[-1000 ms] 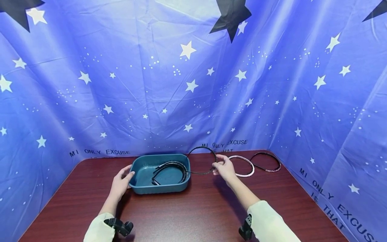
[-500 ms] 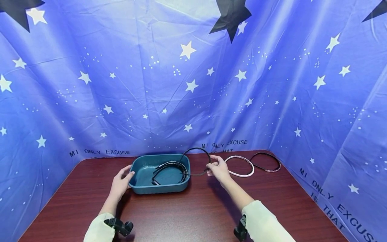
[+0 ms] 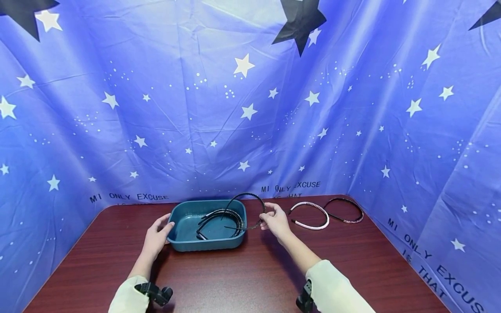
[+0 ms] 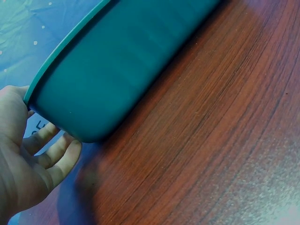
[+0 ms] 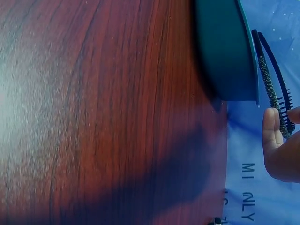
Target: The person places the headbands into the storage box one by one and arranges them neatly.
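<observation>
On the left end of a teal plastic basin [image 3: 207, 244], my left hand [image 3: 155, 237] grips the rim, thumb over the edge and fingers against the outer wall, as the left wrist view [image 4: 28, 164] confirms. Between the thumb and fingers of my right hand [image 3: 276, 221] is a thin black toothed headband [image 3: 245, 194]. Its open ends reach over the basin's right part. The right wrist view shows dark glitter on the headband [image 5: 266, 79]. Inside the basin, several black headbands [image 3: 237, 219] lie nested together toward the right.
Right of my right hand, a white and pink headband [image 3: 327, 216] lies on the dark red wooden table [image 3: 219, 282]. Beyond it is a black headband with a reddish patterned part [image 3: 354, 221]. A blue star-printed curtain [image 3: 219, 108] hangs behind and at the sides.
My right hand has moved left with the black headband, bringing its ends farther over the basin. The white and pink headband's ends are now uncovered. The left hand stays on the basin.
</observation>
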`<state>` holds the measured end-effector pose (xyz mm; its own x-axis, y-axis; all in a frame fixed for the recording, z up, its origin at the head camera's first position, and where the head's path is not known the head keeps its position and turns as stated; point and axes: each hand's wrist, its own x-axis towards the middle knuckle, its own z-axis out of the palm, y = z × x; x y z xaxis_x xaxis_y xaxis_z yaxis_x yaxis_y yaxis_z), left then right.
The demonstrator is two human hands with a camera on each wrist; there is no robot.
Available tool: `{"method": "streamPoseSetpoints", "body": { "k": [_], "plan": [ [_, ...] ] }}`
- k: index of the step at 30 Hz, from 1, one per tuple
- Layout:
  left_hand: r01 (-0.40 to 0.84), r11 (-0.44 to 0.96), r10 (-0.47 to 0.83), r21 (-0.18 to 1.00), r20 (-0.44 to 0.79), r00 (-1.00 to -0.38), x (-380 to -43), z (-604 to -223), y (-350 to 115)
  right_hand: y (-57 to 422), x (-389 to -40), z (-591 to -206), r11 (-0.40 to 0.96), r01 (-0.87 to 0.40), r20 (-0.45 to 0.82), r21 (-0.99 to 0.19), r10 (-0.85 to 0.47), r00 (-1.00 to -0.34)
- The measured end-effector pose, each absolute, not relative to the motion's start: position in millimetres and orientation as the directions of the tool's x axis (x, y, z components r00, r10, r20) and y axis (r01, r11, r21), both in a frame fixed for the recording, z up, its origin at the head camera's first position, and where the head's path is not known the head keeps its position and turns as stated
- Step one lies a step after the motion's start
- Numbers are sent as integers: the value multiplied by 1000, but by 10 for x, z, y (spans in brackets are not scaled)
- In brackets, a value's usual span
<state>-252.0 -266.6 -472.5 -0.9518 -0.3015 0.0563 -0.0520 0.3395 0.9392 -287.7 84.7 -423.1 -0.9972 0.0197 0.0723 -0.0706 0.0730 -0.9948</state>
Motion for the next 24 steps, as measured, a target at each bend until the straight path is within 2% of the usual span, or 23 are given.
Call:
{"method": "streamPoseSetpoints", "body": {
  "k": [24],
  "plan": [
    [-39, 324, -302, 945, 64, -951, -2515, -4721, -2668, 368, -2777, -4267, 56, -76, 71, -996, -77, -994]
  ]
}}
